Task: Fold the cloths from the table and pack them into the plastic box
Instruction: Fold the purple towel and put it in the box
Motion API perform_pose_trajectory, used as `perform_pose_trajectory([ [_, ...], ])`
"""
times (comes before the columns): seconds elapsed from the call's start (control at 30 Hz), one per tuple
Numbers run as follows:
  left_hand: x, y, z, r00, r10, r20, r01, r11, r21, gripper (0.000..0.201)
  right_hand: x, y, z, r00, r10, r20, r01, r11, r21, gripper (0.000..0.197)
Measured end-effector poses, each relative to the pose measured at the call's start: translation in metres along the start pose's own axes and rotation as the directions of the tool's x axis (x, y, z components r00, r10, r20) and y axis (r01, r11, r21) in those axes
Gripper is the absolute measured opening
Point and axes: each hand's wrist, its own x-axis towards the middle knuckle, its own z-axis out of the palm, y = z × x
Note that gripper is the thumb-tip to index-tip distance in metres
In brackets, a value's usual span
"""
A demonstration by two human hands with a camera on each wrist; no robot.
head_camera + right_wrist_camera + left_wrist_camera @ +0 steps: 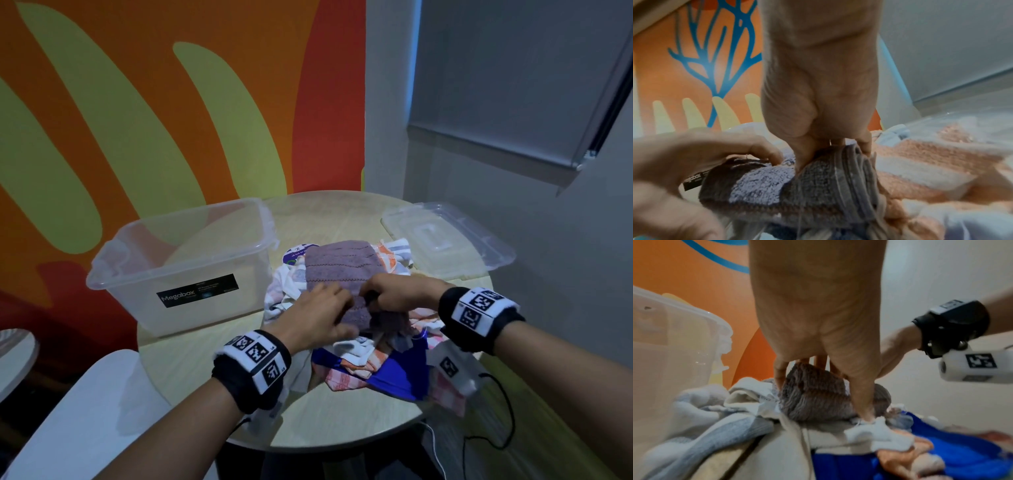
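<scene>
Clear plastic forms the plastic box [185, 263], which stands open at the left side of the round wooden table [342, 421], a black label on its near wall; its inside looks empty. Just right of the box lies the pile of cloths [370, 356], a loose heap of white, checked orange and blue pieces at the middle of the table. On top of the pile rests the purple towel [337, 265], its far part spread flat and its near edge gathered under both hands. The left hand [318, 317] lies on the near left part of the towel; in the left wrist view its fingers [780, 373] curl down over the bunched towel [813, 395] with the thumb at the towel's near side, so the hand grips it. The right hand [397, 296] sits just beside the left hand, almost touching it, and in the right wrist view its thumb and fingers [865, 142] pinch a folded edge of the towel [830, 181]. Both wrists carry black bands with black-and-white markers. At the far right of the table, touching the edge of the pile, lies the clear lid [448, 236], flat and apart from the box.
</scene>
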Motion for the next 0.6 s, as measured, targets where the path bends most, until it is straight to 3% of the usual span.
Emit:
perform_pose_trajectory([
  [0.07, -0.003, -0.002, 0.006, 0.999, -0.003, 0.041, -0.002, 0.992, 0.124, 0.054, 0.005, 0.004, 0.001, 1.000, 0.028, 0.010, -0.028, 0.999, 0.035, 0.019],
  [0.13, -0.001, -0.006, 0.008, 1.000, 0.001, 0.000, -0.001, 0.994, 0.111, 0.045, 0.007, 0.009, 0.003, 1.000, 0.029, -0.007, -0.028, 0.994, 0.105, 0.019],
  [0.27, 0.012, -0.014, -0.007, 0.997, -0.075, 0.004, 0.074, 0.973, -0.217, 0.034, 0.000, 0.019, 0.005, 0.994, 0.007, -0.110, 0.029, 0.946, 0.324, 0.021],
  [0.37, 0.021, -0.019, -0.026, 0.990, -0.117, -0.074, 0.089, 0.947, -0.309, 0.037, -0.005, 0.023, 0.006, 0.984, -0.033, -0.176, 0.078, 0.964, 0.255, 0.042],
  [0.43, 0.028, -0.019, -0.048, 0.978, -0.135, -0.160, 0.077, 0.943, -0.323, 0.035, -0.005, 0.022, 0.000, 0.936, -0.055, -0.347, 0.118, 0.979, 0.164, 0.047],
  [0.5, 0.032, -0.014, -0.077, 0.965, -0.120, -0.234, 0.040, 0.946, -0.320, 0.034, -0.010, 0.014, -0.019, 0.841, -0.120, -0.527, 0.202, 0.974, 0.099, 0.040],
  [0.6, 0.023, -0.004, -0.114, 0.952, -0.057, -0.302, -0.031, 0.960, -0.280, 0.030, -0.032, -0.001, -0.055, 0.730, -0.225, -0.645, 0.291, 0.957, -0.004, 0.032],
])
